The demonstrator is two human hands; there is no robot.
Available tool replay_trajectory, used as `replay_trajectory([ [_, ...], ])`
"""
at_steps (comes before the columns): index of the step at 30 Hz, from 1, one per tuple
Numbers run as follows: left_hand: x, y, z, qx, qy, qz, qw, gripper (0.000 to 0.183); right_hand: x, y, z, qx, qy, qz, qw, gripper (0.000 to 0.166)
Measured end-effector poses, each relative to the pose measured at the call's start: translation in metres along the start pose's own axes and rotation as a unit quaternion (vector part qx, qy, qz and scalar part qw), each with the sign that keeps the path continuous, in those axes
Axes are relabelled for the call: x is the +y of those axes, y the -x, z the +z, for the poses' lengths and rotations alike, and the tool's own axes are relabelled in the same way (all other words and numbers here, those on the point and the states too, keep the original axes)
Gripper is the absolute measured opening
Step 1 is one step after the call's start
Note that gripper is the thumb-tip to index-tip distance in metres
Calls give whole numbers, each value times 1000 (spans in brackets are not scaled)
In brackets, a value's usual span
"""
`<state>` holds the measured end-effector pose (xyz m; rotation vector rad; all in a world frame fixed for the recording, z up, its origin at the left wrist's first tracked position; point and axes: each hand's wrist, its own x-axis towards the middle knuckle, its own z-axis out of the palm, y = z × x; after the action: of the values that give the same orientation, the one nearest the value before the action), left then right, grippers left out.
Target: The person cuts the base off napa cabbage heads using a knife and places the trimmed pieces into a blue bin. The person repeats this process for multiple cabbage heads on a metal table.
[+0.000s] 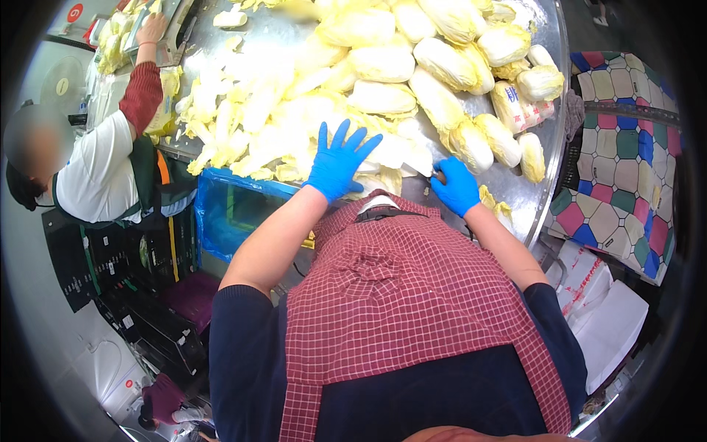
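Observation:
My left hand point(339, 163), in a blue glove, lies palm down with its fingers spread on pale napa cabbage leaves point(309, 124) near the table's front edge. To its right, my right hand point(455, 186), gloved too, is closed around the handle of a knife point(418, 166); the white blade reaches left beside the leaves, partly lost in glare. Loose yellow leaves point(221, 119) are heaped to the left. Several whole napa cabbages point(381, 98) are piled behind and to the right of my hands on the metal table point(522, 196).
A blue-lined crate point(243, 207) stands below the table edge at left. A co-worker point(99, 166) reaches over a scale at the upper left. A wrapped cabbage point(522, 108) lies at right. Beyond the table are a patterned cloth point(624, 160) and white boxes point(602, 320).

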<state>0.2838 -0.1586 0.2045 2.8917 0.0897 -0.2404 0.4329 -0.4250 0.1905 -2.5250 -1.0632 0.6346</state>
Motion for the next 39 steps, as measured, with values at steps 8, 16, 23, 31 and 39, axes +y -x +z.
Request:
replay_trajectory([
  [8, -46, 26, 39, 153, 34, -20, 987, 40, -2, 39, -12, 165, 61, -52, 983, 61],
  [16, -58, 48, 32, 355, 348, -301, 814, 50, -68, -39, 18, 32, -13, 4, 999, 110],
  [23, -79, 56, 25, 282, 203, -348, 870, 89, -103, -62, 14, -43, 101, 35, 993, 125],
  [31, -77, 56, 20, 150, 267, -332, 892, 133, -122, -81, 25, -24, 53, -52, 997, 129],
  [39, -58, 38, 26, 188, 281, -368, 866, 125, -138, -105, 54, 15, -5, -57, 998, 117],
])
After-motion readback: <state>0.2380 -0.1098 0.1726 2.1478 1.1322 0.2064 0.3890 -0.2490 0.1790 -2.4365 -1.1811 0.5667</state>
